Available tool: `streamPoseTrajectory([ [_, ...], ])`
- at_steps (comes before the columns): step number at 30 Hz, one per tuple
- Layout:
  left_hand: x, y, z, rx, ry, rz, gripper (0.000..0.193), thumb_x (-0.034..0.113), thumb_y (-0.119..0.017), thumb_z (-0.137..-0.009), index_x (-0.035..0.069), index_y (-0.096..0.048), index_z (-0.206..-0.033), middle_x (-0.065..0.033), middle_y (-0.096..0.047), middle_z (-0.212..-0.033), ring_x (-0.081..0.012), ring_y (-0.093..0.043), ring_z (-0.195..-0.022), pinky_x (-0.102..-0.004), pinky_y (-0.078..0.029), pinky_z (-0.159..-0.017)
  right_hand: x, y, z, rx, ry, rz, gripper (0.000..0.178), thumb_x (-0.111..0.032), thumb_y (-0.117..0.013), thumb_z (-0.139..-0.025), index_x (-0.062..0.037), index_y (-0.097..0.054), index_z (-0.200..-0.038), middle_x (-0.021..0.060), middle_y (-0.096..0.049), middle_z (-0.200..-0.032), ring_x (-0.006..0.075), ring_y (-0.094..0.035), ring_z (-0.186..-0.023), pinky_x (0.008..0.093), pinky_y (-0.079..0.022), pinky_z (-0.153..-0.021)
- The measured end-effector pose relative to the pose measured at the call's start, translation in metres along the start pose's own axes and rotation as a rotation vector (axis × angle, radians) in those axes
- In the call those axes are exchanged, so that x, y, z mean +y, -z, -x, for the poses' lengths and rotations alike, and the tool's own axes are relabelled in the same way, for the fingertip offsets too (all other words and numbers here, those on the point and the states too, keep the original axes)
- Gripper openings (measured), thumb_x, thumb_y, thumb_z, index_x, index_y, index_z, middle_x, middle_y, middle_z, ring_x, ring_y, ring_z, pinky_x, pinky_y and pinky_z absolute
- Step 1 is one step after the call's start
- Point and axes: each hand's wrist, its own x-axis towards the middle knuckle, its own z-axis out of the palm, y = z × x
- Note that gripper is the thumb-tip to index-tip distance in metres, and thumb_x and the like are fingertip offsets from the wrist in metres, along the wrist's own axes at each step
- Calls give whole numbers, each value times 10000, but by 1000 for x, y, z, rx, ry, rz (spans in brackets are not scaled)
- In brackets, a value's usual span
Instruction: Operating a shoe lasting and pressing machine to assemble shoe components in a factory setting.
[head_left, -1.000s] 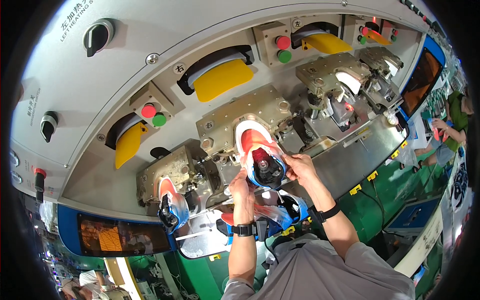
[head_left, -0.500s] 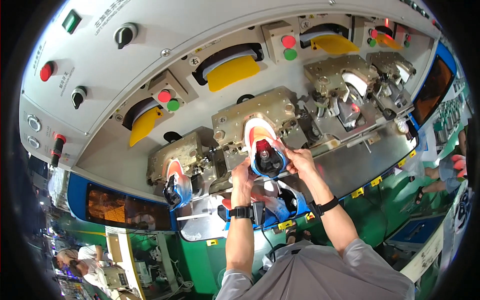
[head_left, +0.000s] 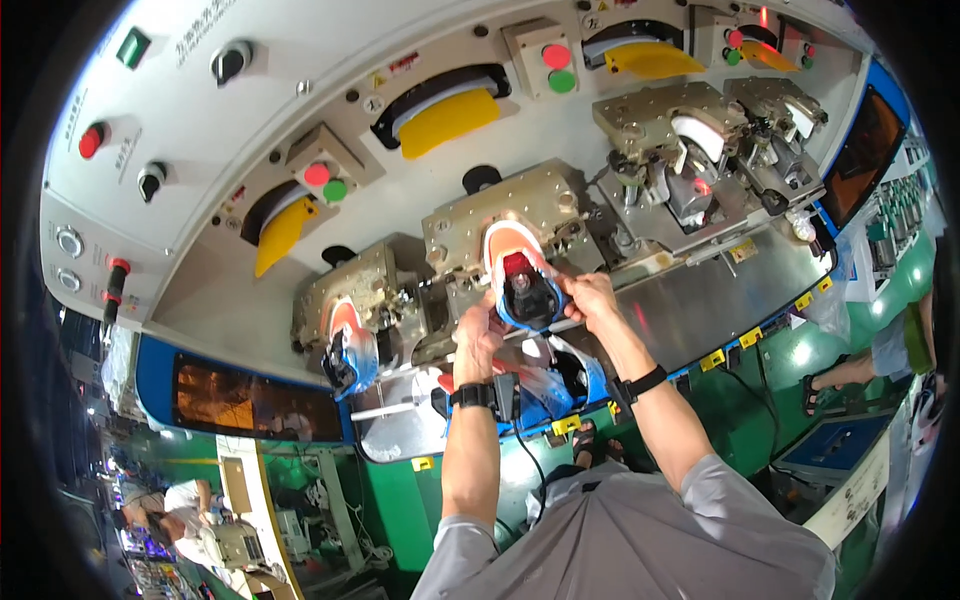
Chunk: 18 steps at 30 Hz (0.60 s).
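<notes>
A shoe upper (head_left: 543,312) with blue sides, a black lining and a white-and-orange front sits over the front of the second moulding station from the left. At its left edge, my left hand (head_left: 479,330) is closed on it with curled fingers. My right hand (head_left: 592,298) pinches its right edge. Red and dark parts show inside the opening. Another blue, white and orange upper (head_left: 362,352) is fitted at the leftmost station. Below my hands, more blue, red and white uppers (head_left: 592,372) lie on the metal tray.
Two more metal stations (head_left: 665,115) stand to the right. Yellow flaps (head_left: 450,122) and red-and-green button boxes (head_left: 333,175) line the back panel. A steel ledge (head_left: 690,300) runs along the front, with yellow clips (head_left: 712,360) on its edge. Other people are at both sides.
The view has shifted slightly, moving the machine up in the picture. Both hands keep their hold on the upper, which stays at the same station.
</notes>
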Motion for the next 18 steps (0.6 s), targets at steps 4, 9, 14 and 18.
streamPoseTrajectory([
  [4, 14, 10, 15, -48, -59, -13, 248, 209, -492, -1020, 19, -610, -1125, -104, -699, -1021, -231, -674, -891, -421, -567, -813, -3, -4, 13, -100, 57, 30, 270, -235, -649, -922, 13, -696, -826, 42, -628, -626, 105, -568, -437, 241, -381, -342],
  [9, 12, 34, 108, 383, -663, -502, 302, 267, -545, -986, -12, -638, -921, -101, -671, -821, -190, -661, -696, -344, -567, -669, 25, 40, 64, 84, 308, 218, 203, -198, -622, -942, -8, -678, -983, 62, -690, -815, 112, -643, -593, 267, -493, -519],
  [14, -34, 105, 240, 923, -896, -678, 369, 292, -653, -931, -75, -635, -960, -76, -654, -851, -154, -618, -814, -307, -497, -826, 81, 79, 144, 194, 647, 581, 136, -86, -696, -862, -29, -678, -984, 139, -691, -862, 225, -676, -695, 330, -529, -633],
  [18, -89, 174, 192, 491, -568, -853, 644, 388, -721, -857, -95, -550, -1247, -224, -606, -1241, -295, -577, -1146, -383, -427, -1001, 105, 55, 178, -178, 935, 688, 238, -27, -674, -827, -25, -645, -1063, 123, -666, -1043, 272, -647, -924, 375, -534, -788],
])
